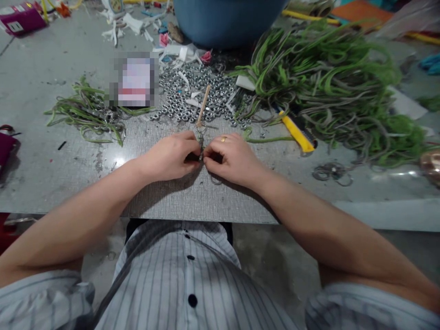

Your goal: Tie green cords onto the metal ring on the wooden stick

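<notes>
My left hand (175,155) and my right hand (233,158) meet near the table's front edge, thumbs and fingertips pinched together. Between them is a short green-grey cord (200,137) with a small silvery piece, perhaps a nut, at my left fingertips. The fingers hide most of it. A thin grey loop (216,180) shows beneath my right hand, which wears a ring. Just beyond the fingertips lies a thin wooden stick (204,105), its near end close to the cord. Behind it spreads a heap of metal nuts (175,94).
A large pile of green and grey cords (319,87) covers the right side, with a yellow utility knife (297,130) at its edge. A smaller cord bundle (89,114) lies left, near a blurred-out flat object (135,82). A blue tub (227,20) stands behind the nuts.
</notes>
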### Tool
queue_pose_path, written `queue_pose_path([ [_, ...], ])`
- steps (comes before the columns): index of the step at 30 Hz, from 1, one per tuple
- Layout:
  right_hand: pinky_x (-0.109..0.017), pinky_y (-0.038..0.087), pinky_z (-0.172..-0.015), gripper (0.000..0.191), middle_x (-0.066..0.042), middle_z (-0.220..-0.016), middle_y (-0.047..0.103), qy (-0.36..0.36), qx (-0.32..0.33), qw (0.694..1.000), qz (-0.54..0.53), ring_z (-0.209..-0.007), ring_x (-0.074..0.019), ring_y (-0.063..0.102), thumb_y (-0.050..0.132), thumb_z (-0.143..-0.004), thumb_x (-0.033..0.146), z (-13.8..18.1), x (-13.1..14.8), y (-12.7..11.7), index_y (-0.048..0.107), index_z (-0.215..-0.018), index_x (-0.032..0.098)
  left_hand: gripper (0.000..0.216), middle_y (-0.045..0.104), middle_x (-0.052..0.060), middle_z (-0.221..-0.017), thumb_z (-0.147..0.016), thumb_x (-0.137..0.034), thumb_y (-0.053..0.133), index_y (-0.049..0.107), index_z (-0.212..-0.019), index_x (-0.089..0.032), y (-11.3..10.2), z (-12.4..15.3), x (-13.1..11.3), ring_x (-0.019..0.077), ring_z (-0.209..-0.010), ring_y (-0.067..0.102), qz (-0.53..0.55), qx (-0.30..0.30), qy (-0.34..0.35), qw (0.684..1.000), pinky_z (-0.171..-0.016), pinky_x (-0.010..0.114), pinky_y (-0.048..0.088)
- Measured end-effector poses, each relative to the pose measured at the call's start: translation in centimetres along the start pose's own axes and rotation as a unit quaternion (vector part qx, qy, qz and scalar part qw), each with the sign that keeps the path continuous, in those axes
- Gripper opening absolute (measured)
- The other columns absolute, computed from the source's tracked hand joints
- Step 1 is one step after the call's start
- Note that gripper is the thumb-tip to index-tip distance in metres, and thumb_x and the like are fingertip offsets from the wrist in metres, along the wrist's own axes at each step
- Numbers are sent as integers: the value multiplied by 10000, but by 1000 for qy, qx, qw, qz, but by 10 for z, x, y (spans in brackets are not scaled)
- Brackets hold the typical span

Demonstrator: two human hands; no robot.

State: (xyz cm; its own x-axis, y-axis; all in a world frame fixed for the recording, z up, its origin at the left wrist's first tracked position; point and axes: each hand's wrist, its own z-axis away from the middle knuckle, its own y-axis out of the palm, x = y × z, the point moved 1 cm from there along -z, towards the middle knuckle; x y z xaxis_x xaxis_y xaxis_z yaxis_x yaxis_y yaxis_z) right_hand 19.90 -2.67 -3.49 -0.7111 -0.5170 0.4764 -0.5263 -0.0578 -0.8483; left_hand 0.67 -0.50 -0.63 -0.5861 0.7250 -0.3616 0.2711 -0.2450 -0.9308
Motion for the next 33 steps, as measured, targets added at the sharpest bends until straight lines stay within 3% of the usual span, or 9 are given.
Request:
queue_pose_path([
  [6,-397,387,-786,99,-36,-708,622,5,14,1000,-14,-777,-229,576,573,-807,238,0,0,-2,548,-711,244,187,687,93,-1008,-900,-158,597,745,-1014,-156,7,-1,4,215,-908,693,15,-19,-1,1000,-795,313,547],
  [13,-380,399,-787,93,-20,-704,639,0,-7,998,-62,-714,-197,585,561,-791,215,0,-2,-7,532,-706,240,192,685,121,-1043,-897,-156,616,755,-1027,-134,6,-4,2,241,-931,687,4,12,-20,1000,-823,339,547],
  [19,-340,417,-741,100,-15,-720,651,19,12,995,-94,-696,-181,587,576,-757,180,-1,-3,-15,523,-695,238,181,669,98,-1036,-915,-155,595,738,-1026,-147,6,-3,2,235,-940,687,6,4,-15,1000,-828,336,552],
  [27,-353,402,-739,97,-28,-736,670,47,12,998,25,-708,-198,583,580,-753,185,0,-13,-25,539,-683,238,164,673,100,-1064,-914,-145,611,738,-1018,-145,3,-3,-1,221,-948,688,8,19,-34,999,-843,317,541],
  [33,-349,350,-652,124,-52,-726,659,87,-11,989,120,-679,-214,556,580,-760,169,1,-20,-27,528,-678,247,172,680,105,-1074,-909,-151,602,742,-1008,-146,5,-3,1,227,-947,697,12,12,-33,999,-828,320,545],
])
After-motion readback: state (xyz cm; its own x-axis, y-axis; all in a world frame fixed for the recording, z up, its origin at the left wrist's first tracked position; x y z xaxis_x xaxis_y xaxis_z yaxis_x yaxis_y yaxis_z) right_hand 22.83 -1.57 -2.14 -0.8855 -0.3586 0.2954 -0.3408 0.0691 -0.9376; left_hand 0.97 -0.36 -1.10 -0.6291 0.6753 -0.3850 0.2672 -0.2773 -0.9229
